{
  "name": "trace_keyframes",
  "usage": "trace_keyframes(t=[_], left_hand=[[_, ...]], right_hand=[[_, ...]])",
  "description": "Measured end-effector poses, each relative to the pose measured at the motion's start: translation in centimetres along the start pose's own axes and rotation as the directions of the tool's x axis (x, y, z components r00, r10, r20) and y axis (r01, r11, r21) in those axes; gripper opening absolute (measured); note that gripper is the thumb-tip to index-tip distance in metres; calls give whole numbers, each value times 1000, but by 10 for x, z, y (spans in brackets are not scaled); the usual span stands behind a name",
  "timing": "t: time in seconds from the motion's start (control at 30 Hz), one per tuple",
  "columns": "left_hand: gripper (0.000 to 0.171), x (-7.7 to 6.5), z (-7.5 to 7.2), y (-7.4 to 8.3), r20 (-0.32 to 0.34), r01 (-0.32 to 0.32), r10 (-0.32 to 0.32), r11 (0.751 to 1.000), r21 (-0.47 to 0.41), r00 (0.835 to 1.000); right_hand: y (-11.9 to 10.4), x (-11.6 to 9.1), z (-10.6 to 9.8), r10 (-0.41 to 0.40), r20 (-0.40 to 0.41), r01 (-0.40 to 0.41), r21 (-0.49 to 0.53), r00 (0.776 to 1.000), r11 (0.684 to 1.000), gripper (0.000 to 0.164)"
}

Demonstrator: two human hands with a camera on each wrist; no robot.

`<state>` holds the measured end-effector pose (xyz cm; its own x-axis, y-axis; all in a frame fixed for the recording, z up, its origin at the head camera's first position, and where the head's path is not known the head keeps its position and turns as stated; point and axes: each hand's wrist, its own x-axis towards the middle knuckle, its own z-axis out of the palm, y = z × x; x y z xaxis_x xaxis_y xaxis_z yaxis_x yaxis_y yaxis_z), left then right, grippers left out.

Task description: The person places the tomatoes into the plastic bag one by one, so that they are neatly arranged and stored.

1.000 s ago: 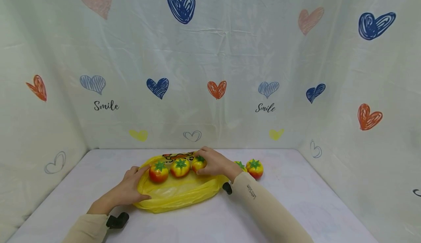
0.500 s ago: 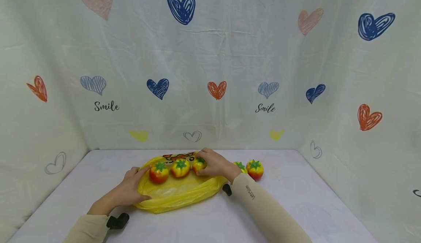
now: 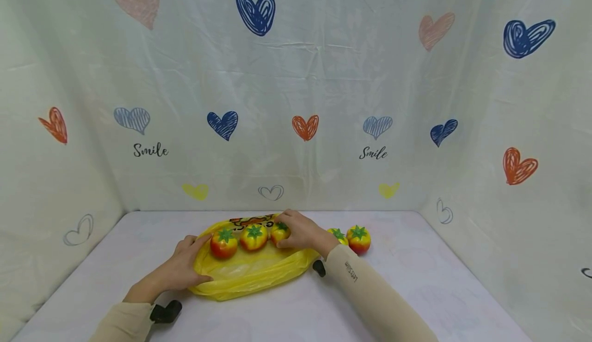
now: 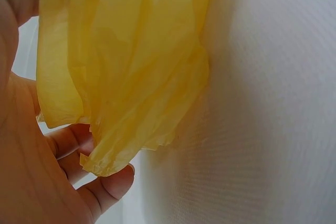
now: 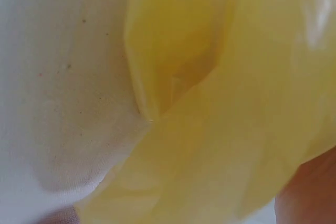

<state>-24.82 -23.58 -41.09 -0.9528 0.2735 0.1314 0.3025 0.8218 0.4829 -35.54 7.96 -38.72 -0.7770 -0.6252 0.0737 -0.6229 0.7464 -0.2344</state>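
A yellow plastic bag (image 3: 245,275) lies spread open on the table, its mouth facing up. My left hand (image 3: 182,266) holds the bag's left side, thumb at the front edge and fingers at the back. In the left wrist view, yellow plastic (image 4: 136,72) runs between that hand's thumb and fingers. Inside the bag sit a red-yellow toy tomato (image 3: 224,247) with a green leafy top and a second toy tomato (image 3: 254,240). My right hand (image 3: 300,231) grips a third toy tomato (image 3: 279,233) at the bag's right end, partly covering it. Bag plastic (image 5: 210,145) fills most of the right wrist view.
Right of the bag stands another toy tomato (image 3: 358,240), beside one (image 3: 338,235) partly hidden by my right wrist. The white table (image 3: 240,324) is enclosed by a pale curtain (image 3: 333,85) with printed hearts at the back and sides.
Both hands, the bag and the toy tomatoes keep nearly the same places. The whole head view has shifted very slightly.
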Motion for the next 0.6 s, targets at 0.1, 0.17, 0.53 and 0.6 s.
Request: trace_keyframes(t=[0.1, 0.17, 0.53, 0.6], left_hand=[[100, 0, 0, 0, -1, 0, 0, 1000, 1, 1000], [99, 0, 1, 0, -6, 1, -1, 1000, 5, 1000], [99, 0, 1, -1, -11, -5, 6, 1000, 14, 1000], [100, 0, 1, -1, -10, -3, 3, 1000, 16, 1000]], right_hand=[[-1, -1, -1, 2, 2, -2, -3, 1000, 1000, 62], [-2, -1, -2, 2, 2, -2, -3, 1000, 1000, 62], [-2, -4, -4, -7, -7, 7, -4, 1000, 1000, 59], [-2, -4, -4, -15, -12, 15, 3, 1000, 1000, 59]])
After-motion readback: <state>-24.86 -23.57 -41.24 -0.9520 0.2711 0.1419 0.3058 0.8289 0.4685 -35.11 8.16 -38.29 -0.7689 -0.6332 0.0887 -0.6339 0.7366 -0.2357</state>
